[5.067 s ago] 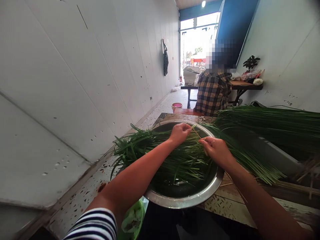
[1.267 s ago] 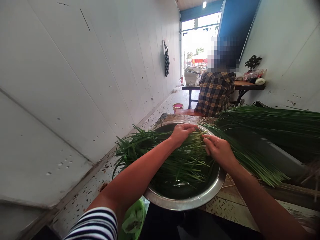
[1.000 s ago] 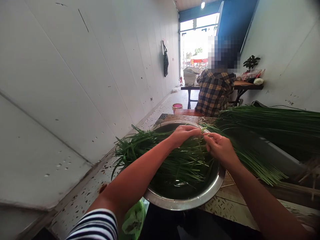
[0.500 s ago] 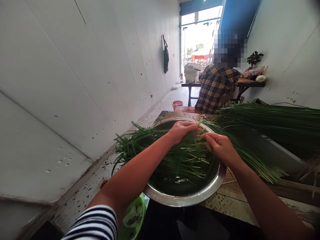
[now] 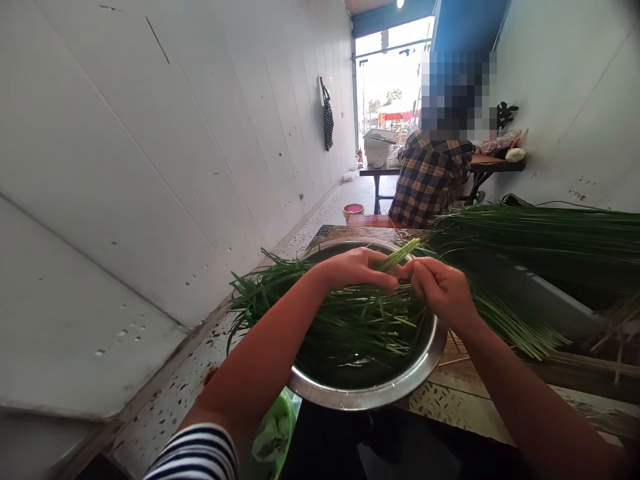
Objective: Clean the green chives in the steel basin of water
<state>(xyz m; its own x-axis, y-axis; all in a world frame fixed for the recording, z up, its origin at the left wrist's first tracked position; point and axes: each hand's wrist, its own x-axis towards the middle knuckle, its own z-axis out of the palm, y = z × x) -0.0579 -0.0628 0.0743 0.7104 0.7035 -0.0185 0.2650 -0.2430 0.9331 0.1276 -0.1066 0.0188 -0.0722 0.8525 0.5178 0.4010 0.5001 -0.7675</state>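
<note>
A wide metal basin (image 5: 345, 399) holds water and many loose green chives (image 5: 350, 327), their leafy ends hanging over its left rim. Above its far right part, my left hand (image 5: 357, 268) is closed around a small bunch of chives (image 5: 404, 251), pale cut ends pointing up and right. My right hand (image 5: 443, 287) is pinched shut right beside those ends, fingertips meeting the left hand's fingers. A thin brown straw-like strand (image 5: 399, 232) runs to the right fingertips; part of it is hidden by the fingers.
More long chives (image 5: 540, 230) lie piled at the right over a grey crate (image 5: 540, 290), with dry straw (image 5: 623, 327) near it. A green bin (image 5: 275, 437) stands below the basin. Ahead, a person in a plaid shirt (image 5: 425, 177) sits at a table (image 5: 493, 162).
The chive bunch in my left hand now sticks out farther up and right, and that hand has opened its grip a little around it. My right hand stays close by, still pinched.
</note>
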